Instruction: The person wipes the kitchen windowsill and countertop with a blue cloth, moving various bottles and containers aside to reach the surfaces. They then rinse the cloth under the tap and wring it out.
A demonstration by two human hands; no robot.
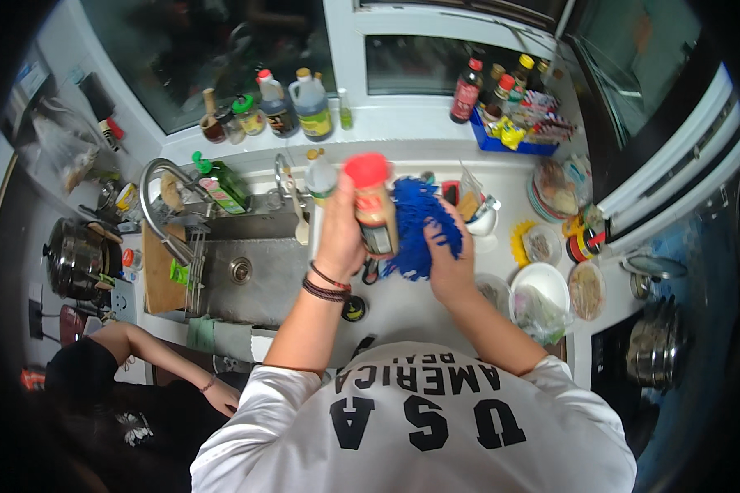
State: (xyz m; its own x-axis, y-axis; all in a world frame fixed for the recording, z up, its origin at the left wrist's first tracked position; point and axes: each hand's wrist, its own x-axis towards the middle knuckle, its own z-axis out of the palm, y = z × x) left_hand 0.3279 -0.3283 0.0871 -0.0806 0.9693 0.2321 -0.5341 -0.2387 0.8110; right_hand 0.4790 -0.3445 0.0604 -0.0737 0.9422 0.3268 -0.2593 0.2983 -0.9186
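My left hand (340, 237) grips a red-capped seasoning jar (375, 212) with pale contents, held upright in front of me above the counter. Close on its right, my right hand (453, 259) is closed on a shaggy blue cleaning cloth (418, 228), with fingers partly sunk in its strands. The cloth is beside the jar; whether the two touch is unclear. Beneath my hands, a small round dark object (354, 308) and a red-and-black handle (370, 271) lie on the white counter (401, 314).
Left are a steel sink (265, 265), faucet (154, 209) and green detergent bottle (225, 188). Bottles and a blue basket (515, 146) line the windowsill. Bowls, a white plate (545, 277) and bagged food (539, 314) stand right. Another person's arm (167, 360) is at lower left.
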